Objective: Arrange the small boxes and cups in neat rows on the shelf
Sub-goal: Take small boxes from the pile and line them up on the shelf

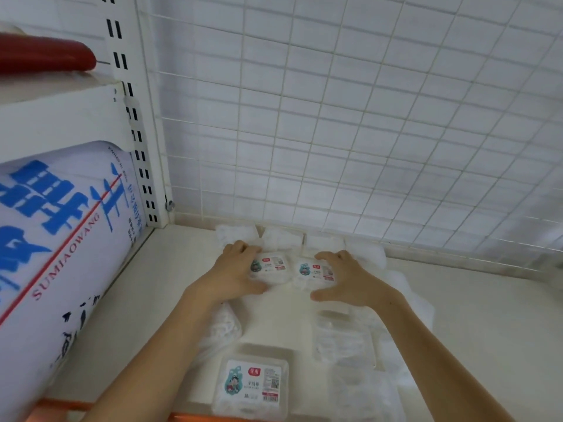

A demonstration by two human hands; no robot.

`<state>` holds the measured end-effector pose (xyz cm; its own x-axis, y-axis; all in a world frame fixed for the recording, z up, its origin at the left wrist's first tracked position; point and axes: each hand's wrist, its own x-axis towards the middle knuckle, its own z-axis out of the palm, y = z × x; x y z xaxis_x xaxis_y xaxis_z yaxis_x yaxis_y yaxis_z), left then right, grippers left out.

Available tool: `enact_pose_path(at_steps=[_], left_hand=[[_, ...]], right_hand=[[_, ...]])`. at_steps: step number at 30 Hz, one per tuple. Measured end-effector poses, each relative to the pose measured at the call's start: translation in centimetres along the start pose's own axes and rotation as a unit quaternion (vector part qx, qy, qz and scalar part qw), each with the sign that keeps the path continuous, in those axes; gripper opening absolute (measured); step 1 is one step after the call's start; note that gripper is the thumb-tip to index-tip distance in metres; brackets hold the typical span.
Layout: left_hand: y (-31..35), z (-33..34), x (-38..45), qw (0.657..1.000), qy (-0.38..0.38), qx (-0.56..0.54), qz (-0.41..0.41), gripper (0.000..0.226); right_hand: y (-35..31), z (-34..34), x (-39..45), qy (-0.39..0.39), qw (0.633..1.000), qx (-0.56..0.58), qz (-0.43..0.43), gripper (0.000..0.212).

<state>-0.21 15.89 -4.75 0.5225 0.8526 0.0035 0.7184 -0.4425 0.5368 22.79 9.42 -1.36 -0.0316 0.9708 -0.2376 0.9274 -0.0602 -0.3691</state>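
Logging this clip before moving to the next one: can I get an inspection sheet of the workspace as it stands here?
Surface: cream shelf, orange front edge.
Job's things: two labelled boxes side by side near the back, left box, right box; a third labelled box alone at the front; clear unlabelled packs lie scattered right of centre; white packs line the back edge.
Clutter: nothing seen.
Hands: left hand grips the left box; right hand is curled around the right box.
Cables: nothing seen.
Surroundings: white wire grid behind; slotted upright; large white bag with blue print at left; red object on the shelf above.
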Motion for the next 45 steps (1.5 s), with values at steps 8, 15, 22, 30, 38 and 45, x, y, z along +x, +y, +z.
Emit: enact_pose_path(at_steps=[8,15,22,30,38,45], left_hand=[[1.1,-0.6,-0.4,0.993,0.094,-0.011,0.066,0.068],[8.1,-2.4,-1.9,0.964,0.168,0.034,0.205,0.070],[20.3,3.8,-4.4,0.942,0.067,-0.062,0.322,0.068],[34.2,17.4,-9.3,0.918,-0.056,-0.112,0.377,0.072],[43.6,28.2,-14.5,0.893,-0.147,-0.119,0.407,0.071],[49.7,33.2,-14.6,0.876,-0.188,-0.105,0.432,0.064]], right_hand=[[-1.3,0.3,-1.8,0.171,0.983,-0.027,-0.060,0.064],[2.4,-2.9,-11.2,0.319,0.947,0.008,-0.050,0.066],[10.5,-1.9,-25.0,0.385,0.921,0.011,0.052,0.070],[19.8,2.6,-42.6,0.407,0.889,0.038,0.208,0.069],[25.4,8.1,-56.4,0.405,0.860,0.066,0.304,0.072],[29.5,8.6,-61.3,0.416,0.843,0.061,0.335,0.074]])
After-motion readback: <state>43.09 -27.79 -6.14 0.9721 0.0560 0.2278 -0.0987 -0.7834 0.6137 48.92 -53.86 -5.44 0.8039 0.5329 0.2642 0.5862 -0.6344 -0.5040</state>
